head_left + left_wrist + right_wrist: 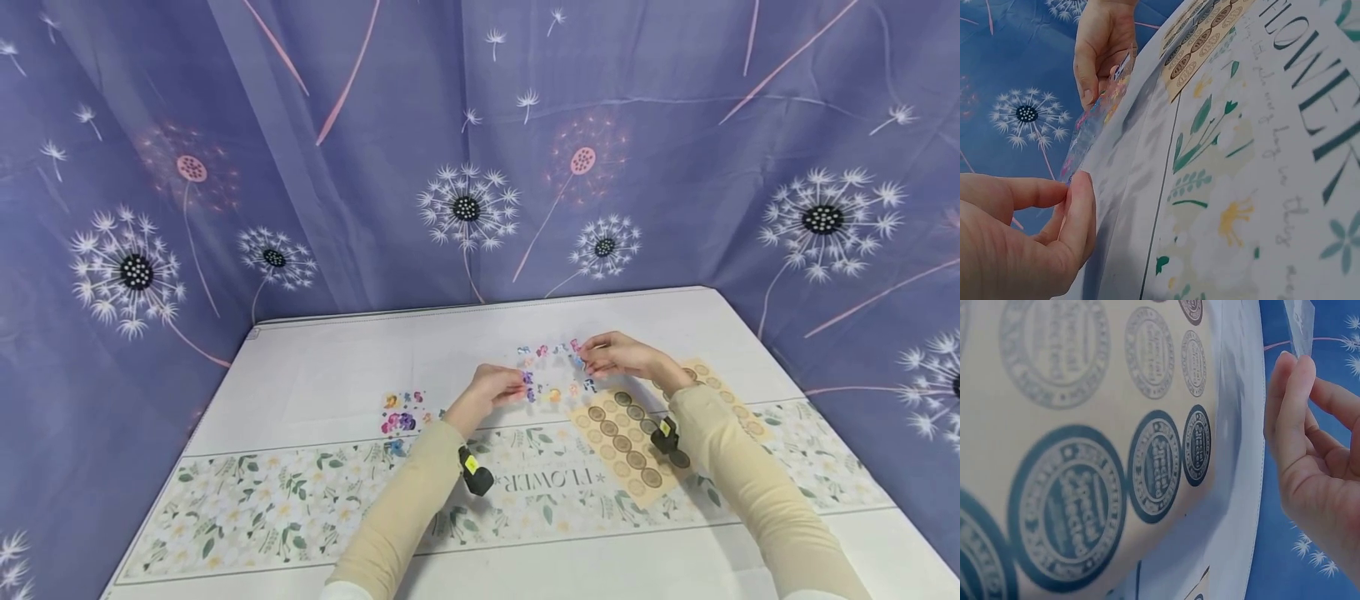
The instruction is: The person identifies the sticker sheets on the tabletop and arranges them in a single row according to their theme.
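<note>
Between my two hands a clear sticker sheet (555,394) with small colourful cartoon ponies is held up over the table. My left hand (497,387) pinches its left edge between thumb and fingers. At the opposite edge my right hand (618,354) pinches the sheet. In the left wrist view the sheet (1088,137) is seen nearly edge-on, stretched from one hand to the other. The right wrist view shows only a see-through corner (1300,328) of it above the fingertips. A second clear pony sticker sheet (401,422) lies on the table, left of my left hand.
Tan sheets of round brown seal stickers (636,458) lie below my right forearm. The white table (315,358) carries a flower-printed runner (300,508) with the word FLOWER. A blue dandelion curtain (375,208) hangs behind and at both sides.
</note>
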`<action>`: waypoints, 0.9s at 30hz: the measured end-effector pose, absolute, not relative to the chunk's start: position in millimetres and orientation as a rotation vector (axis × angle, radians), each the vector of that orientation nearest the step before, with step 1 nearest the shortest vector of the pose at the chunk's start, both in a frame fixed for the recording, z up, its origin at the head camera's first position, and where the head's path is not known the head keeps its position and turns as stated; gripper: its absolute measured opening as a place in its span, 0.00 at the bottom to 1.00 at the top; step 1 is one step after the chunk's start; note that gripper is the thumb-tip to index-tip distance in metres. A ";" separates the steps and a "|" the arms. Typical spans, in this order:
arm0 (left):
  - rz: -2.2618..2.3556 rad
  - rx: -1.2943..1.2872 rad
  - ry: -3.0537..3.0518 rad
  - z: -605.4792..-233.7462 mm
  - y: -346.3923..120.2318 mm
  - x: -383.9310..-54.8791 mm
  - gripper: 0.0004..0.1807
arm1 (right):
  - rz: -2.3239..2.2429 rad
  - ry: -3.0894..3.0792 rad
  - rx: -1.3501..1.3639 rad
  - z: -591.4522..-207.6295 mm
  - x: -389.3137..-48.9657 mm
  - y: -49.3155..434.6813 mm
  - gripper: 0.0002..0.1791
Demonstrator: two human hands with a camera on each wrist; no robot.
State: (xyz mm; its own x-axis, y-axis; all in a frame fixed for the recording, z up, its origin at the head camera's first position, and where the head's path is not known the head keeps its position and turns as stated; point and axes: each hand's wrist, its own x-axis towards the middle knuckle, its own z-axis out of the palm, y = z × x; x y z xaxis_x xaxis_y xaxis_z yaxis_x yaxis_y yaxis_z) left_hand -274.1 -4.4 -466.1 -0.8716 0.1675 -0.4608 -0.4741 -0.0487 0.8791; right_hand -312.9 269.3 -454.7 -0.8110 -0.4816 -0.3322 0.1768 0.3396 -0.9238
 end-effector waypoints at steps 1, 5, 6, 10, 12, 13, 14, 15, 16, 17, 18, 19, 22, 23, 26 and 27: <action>1.967 -0.321 1.801 -466.3 -5.5 -274.1 0.14 | -1.509 2.039 -0.271 -454.9 -312.8 268.8 0.22; 1.952 -0.300 1.799 -466.8 -9.9 -274.1 0.14 | -1.510 2.029 -0.261 -457.0 -312.4 266.2 0.22; 1.946 -0.295 1.801 -467.1 -11.2 -274.3 0.14 | -1.505 2.030 -0.266 -457.3 -312.1 265.5 0.22; 1.930 -0.286 1.803 -465.7 -16.2 -274.9 0.14 | -1.488 2.038 -0.275 -458.2 -310.2 262.5 0.23; 1.925 -0.282 1.804 -464.6 -18.6 -275.0 0.15 | -1.484 2.035 -0.278 -458.4 -309.6 260.4 0.22; 1.924 -0.280 1.803 -463.5 -19.8 -274.8 0.15 | -1.485 2.030 -0.275 -458.4 -309.3 259.1 0.21; 1.925 -0.274 1.801 -463.0 -20.8 -274.6 0.15 | -1.484 2.026 -0.275 -458.4 -309.3 257.9 0.20; 1.926 -0.266 1.800 -462.4 -21.8 -274.3 0.15 | -1.489 2.022 -0.270 -458.5 -309.3 256.6 0.19; 1.927 -0.259 1.798 -461.8 -22.8 -274.0 0.15 | -1.493 2.021 -0.265 -458.3 -309.1 255.2 0.18; 1.928 -0.253 1.795 -461.9 -23.9 -274.1 0.15 | -1.496 2.018 -0.268 -458.2 -309.2 254.1 0.17; 1.928 -0.248 1.795 -462.0 -25.0 -274.0 0.15 | -1.496 2.019 -0.275 -458.0 -309.1 253.1 0.17; 1.927 -0.245 1.800 -462.0 -26.2 -273.7 0.15 | -1.497 2.019 -0.277 -458.0 -309.1 252.1 0.16; 1.918 -0.242 1.806 -463.1 -29.3 -273.5 0.15 | -1.482 2.025 -0.292 -458.0 -308.7 250.1 0.18; 1.915 -0.241 1.808 -463.4 -30.3 -273.4 0.15 | -1.474 2.027 -0.297 -458.1 -308.5 249.5 0.19; 1.904 -0.228 1.812 -464.1 -33.0 -273.3 0.15 | -1.469 2.016 -0.290 -458.5 -307.7 247.2 0.20; 1.902 -0.224 1.810 -464.2 -33.8 -273.5 0.15 | -1.472 2.012 -0.290 -458.6 -307.6 246.7 0.20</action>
